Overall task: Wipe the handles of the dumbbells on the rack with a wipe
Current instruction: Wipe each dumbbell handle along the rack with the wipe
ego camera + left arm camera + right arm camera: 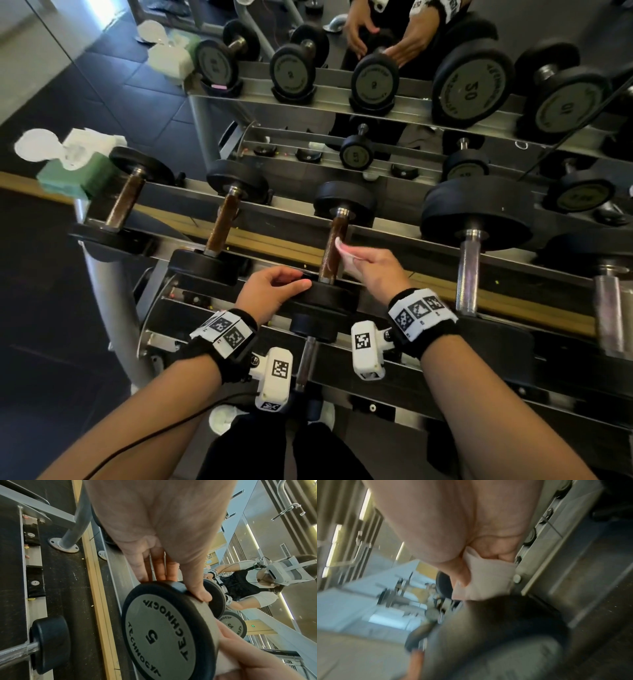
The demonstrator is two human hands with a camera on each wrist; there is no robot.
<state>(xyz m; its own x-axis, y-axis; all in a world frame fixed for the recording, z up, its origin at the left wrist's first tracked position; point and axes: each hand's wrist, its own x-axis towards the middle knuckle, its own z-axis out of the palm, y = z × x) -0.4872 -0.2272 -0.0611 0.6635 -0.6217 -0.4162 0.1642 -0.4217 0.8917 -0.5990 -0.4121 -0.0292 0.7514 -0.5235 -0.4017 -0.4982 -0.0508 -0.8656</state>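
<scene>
Wipe pack [73,164] beside dumbbells [224,219] left of both hands.

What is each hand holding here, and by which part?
Right hand pinches a white wipe by one end. Left hand grips the near weight head of the 5 dumbbell by its rim.

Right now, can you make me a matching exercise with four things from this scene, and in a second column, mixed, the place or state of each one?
Things:
1. wipe
2. left hand
3. wipe pack
4. dumbbell marked 5

Places or states:
A. on the left end of the rack
B. gripped at its near head
C. pinched in the right hand, against a brown handle
D. curled over a black weight head

Pairs: 1-C, 2-D, 3-A, 4-B
</scene>
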